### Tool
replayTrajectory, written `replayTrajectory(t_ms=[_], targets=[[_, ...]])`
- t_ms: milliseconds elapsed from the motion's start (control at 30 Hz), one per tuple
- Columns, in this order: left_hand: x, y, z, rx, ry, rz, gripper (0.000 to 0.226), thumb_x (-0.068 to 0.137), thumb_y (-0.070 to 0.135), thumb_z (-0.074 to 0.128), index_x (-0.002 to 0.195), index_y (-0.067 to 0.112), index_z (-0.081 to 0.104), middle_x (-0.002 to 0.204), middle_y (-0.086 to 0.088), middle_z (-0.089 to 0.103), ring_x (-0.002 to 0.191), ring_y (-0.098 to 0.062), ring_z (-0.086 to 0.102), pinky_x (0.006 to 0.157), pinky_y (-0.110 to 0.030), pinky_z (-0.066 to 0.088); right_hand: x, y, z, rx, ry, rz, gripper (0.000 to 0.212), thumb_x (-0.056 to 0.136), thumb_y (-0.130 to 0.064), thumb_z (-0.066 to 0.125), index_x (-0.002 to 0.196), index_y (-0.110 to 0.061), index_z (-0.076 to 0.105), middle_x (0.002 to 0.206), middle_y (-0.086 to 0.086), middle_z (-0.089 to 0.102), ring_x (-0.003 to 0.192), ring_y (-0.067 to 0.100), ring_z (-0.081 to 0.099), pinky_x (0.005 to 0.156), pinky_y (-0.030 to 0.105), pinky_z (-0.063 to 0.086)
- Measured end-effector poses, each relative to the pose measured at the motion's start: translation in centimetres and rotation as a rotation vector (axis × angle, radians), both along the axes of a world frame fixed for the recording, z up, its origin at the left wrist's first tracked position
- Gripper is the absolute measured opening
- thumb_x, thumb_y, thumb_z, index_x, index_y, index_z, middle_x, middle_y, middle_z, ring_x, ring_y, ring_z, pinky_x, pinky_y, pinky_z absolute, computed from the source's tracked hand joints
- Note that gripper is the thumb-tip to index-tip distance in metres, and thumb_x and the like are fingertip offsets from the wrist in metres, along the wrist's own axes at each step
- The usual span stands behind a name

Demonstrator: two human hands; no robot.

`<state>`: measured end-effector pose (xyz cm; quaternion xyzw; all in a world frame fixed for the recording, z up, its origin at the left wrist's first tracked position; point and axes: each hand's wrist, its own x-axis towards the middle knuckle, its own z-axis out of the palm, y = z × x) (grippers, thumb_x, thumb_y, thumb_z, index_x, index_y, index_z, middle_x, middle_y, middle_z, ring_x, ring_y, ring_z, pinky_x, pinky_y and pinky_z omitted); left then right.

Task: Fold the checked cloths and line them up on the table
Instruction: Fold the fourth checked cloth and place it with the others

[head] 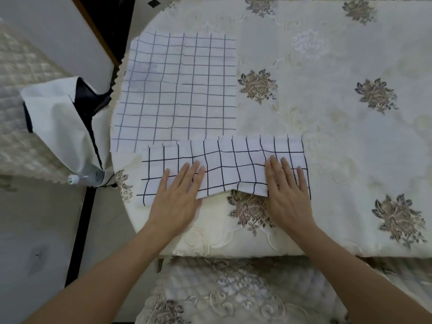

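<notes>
A white cloth with a dark grid (229, 164) lies folded into a long strip near the table's front edge. My left hand (180, 195) presses flat on its left part, fingers spread. On the strip's right end my right hand (287, 185) lies flat too. The strip's lower edge is uneven between the hands. A second checked cloth (177, 90), larger and spread flat, lies just behind it toward the table's left side, its near edge tucked under the strip.
The table (339, 113) wears a cream floral tablecloth. Left of it, a chair holds a white and dark bag (63, 118) with a plastic bottle (86, 177) poking out. A padded seat (233, 293) sits below the front edge.
</notes>
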<state>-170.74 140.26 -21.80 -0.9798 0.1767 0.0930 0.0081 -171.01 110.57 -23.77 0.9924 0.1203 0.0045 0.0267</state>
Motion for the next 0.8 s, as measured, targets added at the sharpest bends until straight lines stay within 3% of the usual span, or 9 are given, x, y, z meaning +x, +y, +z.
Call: replayTrajectory(t_ms=[167, 267, 367, 567, 800], targets=[[-0.6, 0.6, 0.8, 0.023, 0.047, -0.046, 0.068, 0.093, 0.029, 0.016, 0.158, 0.012, 0.014, 0.166, -0.005, 0.013, 0.152, -0.025, 0.019, 0.118, -0.061, 0.023, -0.8, -2.1, 1.0, -0.072, 0.091, 0.088, 0.065, 0.097, -0.018, 0.029, 0.159, -0.005, 0.016, 0.167, 0.014, 0.013, 0.153, 0.035, 0.017, 0.12, 0.06, 0.018], [-1.1, 0.8, 0.4, 0.033, 0.11, -0.029, 0.07, 0.096, 0.046, 0.02, 0.159, 0.017, 0.007, 0.167, -0.006, 0.006, 0.153, -0.026, 0.013, 0.118, -0.062, 0.02, -1.1, -2.7, 1.6, -0.056, 0.2, 0.07, 0.081, 0.098, -0.054, 0.038, 0.159, -0.007, 0.015, 0.167, 0.012, 0.013, 0.153, 0.032, 0.018, 0.12, 0.058, 0.02], [-1.5, 1.0, 0.2, -0.029, 0.12, 0.02, 0.08, 0.097, 0.072, 0.02, 0.16, 0.027, 0.001, 0.167, -0.002, -0.002, 0.154, -0.022, 0.001, 0.121, -0.057, 0.008, -1.4, -2.8, 2.2, 0.003, 0.243, 0.112, 0.097, 0.092, -0.079, 0.023, 0.16, -0.01, 0.013, 0.167, 0.008, 0.013, 0.154, 0.026, 0.013, 0.121, 0.055, 0.021], [-0.1, 0.2, -0.5, -0.101, 0.108, 0.102, 0.073, 0.093, 0.074, -0.003, 0.157, 0.038, -0.009, 0.166, 0.005, -0.016, 0.152, -0.016, -0.018, 0.122, -0.05, -0.007, 2.0, -0.2, 1.4, 0.155, 0.219, -0.007, 0.076, 0.1, -0.069, 0.011, 0.161, -0.024, 0.009, 0.168, 0.001, 0.01, 0.156, 0.021, 0.004, 0.124, 0.051, 0.013], [2.4, -0.1, -1.7, -0.121, 0.045, 0.082, 0.067, 0.1, 0.066, 0.013, 0.159, 0.035, 0.004, 0.168, 0.003, -0.002, 0.154, -0.017, -0.006, 0.122, -0.056, 0.005, 4.1, -0.6, -0.8, 0.165, 0.189, -0.154, 0.073, 0.098, -0.069, 0.015, 0.16, -0.031, 0.014, 0.168, -0.003, 0.012, 0.155, 0.022, 0.006, 0.124, 0.052, 0.007]])
